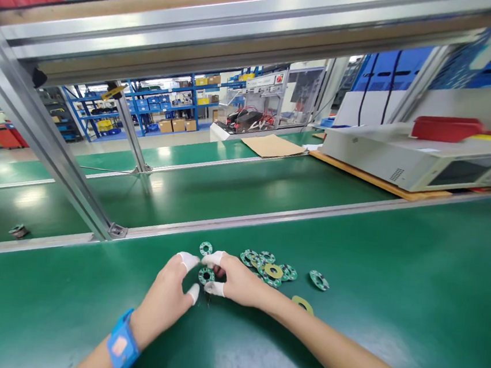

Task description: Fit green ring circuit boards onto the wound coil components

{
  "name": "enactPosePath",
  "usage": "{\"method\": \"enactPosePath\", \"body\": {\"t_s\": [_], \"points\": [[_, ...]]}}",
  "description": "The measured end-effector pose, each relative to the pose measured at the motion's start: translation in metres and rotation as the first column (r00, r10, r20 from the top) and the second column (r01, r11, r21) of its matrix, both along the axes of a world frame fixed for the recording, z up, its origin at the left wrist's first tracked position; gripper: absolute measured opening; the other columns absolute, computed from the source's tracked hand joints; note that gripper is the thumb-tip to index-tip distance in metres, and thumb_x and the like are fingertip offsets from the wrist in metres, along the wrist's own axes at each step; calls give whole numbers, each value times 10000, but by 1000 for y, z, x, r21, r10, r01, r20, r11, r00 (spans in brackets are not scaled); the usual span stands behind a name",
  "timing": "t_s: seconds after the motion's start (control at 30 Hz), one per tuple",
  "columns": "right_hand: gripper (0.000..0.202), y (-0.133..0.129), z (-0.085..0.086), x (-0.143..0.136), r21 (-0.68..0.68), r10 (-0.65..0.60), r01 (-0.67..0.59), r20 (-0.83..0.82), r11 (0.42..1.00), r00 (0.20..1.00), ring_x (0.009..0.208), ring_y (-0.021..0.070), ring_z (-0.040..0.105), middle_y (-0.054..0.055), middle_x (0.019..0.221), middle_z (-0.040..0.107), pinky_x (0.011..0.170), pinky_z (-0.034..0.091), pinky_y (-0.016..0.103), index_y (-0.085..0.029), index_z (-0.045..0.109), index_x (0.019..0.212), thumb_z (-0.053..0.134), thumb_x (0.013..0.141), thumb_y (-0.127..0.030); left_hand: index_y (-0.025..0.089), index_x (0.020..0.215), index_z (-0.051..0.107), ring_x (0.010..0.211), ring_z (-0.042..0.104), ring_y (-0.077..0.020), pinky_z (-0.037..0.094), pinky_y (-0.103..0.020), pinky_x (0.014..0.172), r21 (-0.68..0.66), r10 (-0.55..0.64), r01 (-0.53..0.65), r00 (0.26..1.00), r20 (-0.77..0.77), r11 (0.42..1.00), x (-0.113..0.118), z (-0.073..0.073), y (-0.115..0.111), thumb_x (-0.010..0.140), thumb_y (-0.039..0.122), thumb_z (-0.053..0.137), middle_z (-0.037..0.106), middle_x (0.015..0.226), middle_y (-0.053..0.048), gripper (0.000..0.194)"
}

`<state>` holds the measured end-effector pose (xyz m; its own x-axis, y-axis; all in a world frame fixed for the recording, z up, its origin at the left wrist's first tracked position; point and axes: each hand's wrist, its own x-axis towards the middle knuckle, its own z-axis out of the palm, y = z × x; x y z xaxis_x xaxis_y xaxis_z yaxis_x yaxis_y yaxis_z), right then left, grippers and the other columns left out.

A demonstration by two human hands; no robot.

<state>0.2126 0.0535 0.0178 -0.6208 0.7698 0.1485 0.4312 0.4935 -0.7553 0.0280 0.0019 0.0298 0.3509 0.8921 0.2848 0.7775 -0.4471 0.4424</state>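
Observation:
A ring-shaped green circuit board (pixel 206 277) is between my two hands, at the fingertips of my right hand (pixel 232 278). The right thumb and forefinger, both in white finger cots, close on its edges. On the other side, my left hand (pixel 169 292) curves toward the board with thumb and forefinger apart and a gap between them. It also wears white finger cots, and a blue band (pixel 123 343) circles the wrist. Just beyond the fingertips lies another ring board (pixel 205 248). My right hand's other fingers are partly hidden.
A loose pile of ring boards (pixel 264 264) with a yellow ring (pixel 273 271) lies beyond my right forearm. One board (pixel 319 280) sits apart at right; another yellow ring (pixel 302 304) is near the forearm. A metal post (pixel 58 148) rises at left, and a grey instrument (pixel 382 154) stands back right.

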Motion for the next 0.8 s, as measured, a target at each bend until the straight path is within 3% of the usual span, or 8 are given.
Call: {"method": "enactPosePath", "body": {"t_s": [0.1, 0.17, 0.33, 0.6, 0.7, 0.8], "points": [[433, 6, -6, 3, -194, 62, -76, -76, 978, 995, 728, 161, 569, 40, 892, 584, 667, 474, 255, -140, 605, 1092, 727, 681, -199, 153, 885, 610, 840, 593, -192, 535, -325, 771, 142, -89, 113, 982, -166, 983, 4, -6, -6, 710, -13, 414, 614, 913, -80, 311], [429, 8, -8, 5, -244, 108, -130, -100, 961, 989, 772, 171, 585, 58, 944, 589, 692, 485, 261, -131, 596, 1107, 702, 694, -173, 147, 770, 595, 746, 587, -189, 548, -311, 682, 201, -114, 167, 962, -249, 965, 7, -10, -7, 713, -19, 400, 606, 811, -73, 262], [374, 5, -8, 5, -184, 89, -106, -100, 977, 991, 775, 173, 587, 79, 988, 582, 702, 493, 280, -127, 603, 1073, 644, 704, -82, 154, 680, 531, 635, 551, -168, 529, -284, 568, 277, -141, 218, 952, -273, 936, 9, -12, -4, 771, -1, 404, 564, 704, -43, 220], [344, -3, -12, 0, -159, 8, -26, -114, 987, 993, 778, 178, 592, 87, 971, 594, 714, 493, 290, -117, 626, 1042, 596, 708, -43, 138, 724, 540, 722, 565, -183, 548, -317, 671, 318, -192, 280, 940, -280, 906, 8, -20, -3, 858, 31, 362, 564, 737, -56, 247], [401, -3, -3, 2, -160, 54, -68, -90, 985, 995, 810, 178, 596, 95, 1023, 593, 723, 492, 285, -131, 613, 1095, 596, 703, -51, 139, 727, 555, 727, 561, -188, 540, -318, 673, 269, -185, 282, 923, -337, 921, 10, -19, -6, 864, 36, 363, 573, 756, -65, 257], [478, -1, 19, 11, -84, 56, -57, -14, 995, 998, 847, 193, 591, 101, 1051, 601, 721, 484, 278, -139, 612, 1123, 623, 654, -47, 144, 735, 580, 741, 567, -195, 539, -329, 690, 208, -165, 251, 918, -360, 945, 9, -16, -6, 851, 23, 352, 587, 775, -74, 284]]}}
